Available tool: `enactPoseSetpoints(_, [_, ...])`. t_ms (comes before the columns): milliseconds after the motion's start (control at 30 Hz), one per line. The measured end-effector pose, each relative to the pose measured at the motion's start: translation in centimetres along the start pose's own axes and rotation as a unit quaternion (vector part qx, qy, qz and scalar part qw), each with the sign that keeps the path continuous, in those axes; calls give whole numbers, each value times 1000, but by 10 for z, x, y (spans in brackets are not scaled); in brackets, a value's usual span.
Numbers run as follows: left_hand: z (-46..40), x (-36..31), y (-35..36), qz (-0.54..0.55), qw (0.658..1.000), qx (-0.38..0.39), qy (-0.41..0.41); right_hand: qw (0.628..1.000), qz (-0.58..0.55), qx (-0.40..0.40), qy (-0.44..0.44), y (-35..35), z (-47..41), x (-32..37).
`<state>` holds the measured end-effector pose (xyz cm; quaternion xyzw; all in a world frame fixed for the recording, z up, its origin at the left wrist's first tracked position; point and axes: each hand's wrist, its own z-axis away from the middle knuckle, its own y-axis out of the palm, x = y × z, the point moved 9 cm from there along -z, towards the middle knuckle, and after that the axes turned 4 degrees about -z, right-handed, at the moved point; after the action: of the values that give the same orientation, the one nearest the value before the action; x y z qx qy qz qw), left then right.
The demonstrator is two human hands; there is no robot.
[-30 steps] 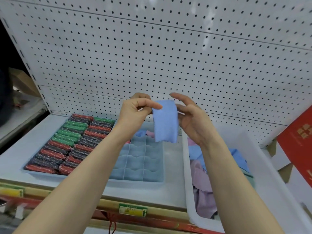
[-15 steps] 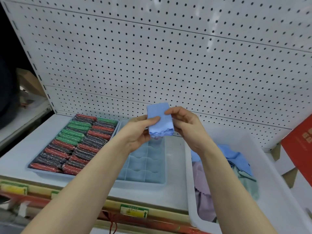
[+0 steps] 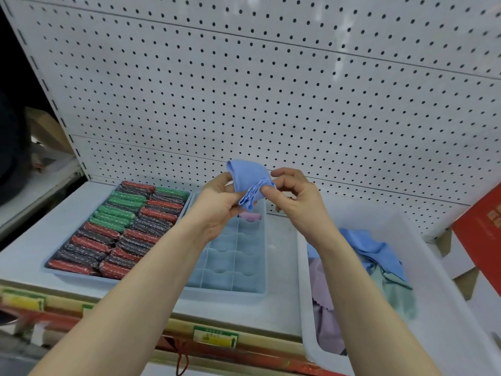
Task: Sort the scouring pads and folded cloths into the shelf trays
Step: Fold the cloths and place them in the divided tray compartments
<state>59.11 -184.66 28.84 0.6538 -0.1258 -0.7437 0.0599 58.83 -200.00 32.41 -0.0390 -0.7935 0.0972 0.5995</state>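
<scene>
A folded blue cloth (image 3: 248, 180) is held up above the back of the divided blue tray (image 3: 261, 287). My left hand (image 3: 217, 204) grips its lower left side and my right hand (image 3: 292, 196) pinches its gathered right edge. A pink folded cloth (image 3: 253, 216) lies in a back compartment of that tray. To the left, a second tray (image 3: 67, 275) holds several red, green and dark scouring pads (image 3: 122, 226) in rows.
A white bin (image 3: 444, 308) on the right holds loose blue, pink and green cloths (image 3: 379, 256). A white pegboard (image 3: 271, 90) rises behind the shelf. A red box (image 3: 482, 223) stands at far right. Price labels (image 3: 215, 336) line the shelf's front edge.
The blue cloth hung as a long strip a second ago. Both hands have folded it smaller and bunched its edges between them, staying above the divided tray.
</scene>
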Motion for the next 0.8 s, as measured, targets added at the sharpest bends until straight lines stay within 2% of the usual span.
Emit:
enactPoseSetpoints(167, [8,-5,7,-30,997,53,45,986,-137,-23,93,1,3,-21])
enactPoseSetpoints(300, [10,-1,4,-21,995,85,41,972,-195,31,125,13,7,-27])
enactPoseSetpoints(367, [14,4,2,-65,991,101,56,972,-195,45,127,19,8,-29])
enactPoseSetpoints(467, [17,13,-14,-159,981,47,97,969,-187,57,149,29,12,-41])
enactPoseSetpoints(533, [17,16,-26,-154,981,16,114,963,-186,84,175,40,17,-50])
enactPoseSetpoints(633, [17,20,-40,-134,984,29,115,950,-208,122,196,56,25,-58])
enactPoseSetpoints(733, [18,29,-54,-120,987,40,95,943,-239,105,204,67,29,-65])
enactPoseSetpoints(800, [15,41,-69,-93,994,24,46,948,-232,81,203,75,29,-69])
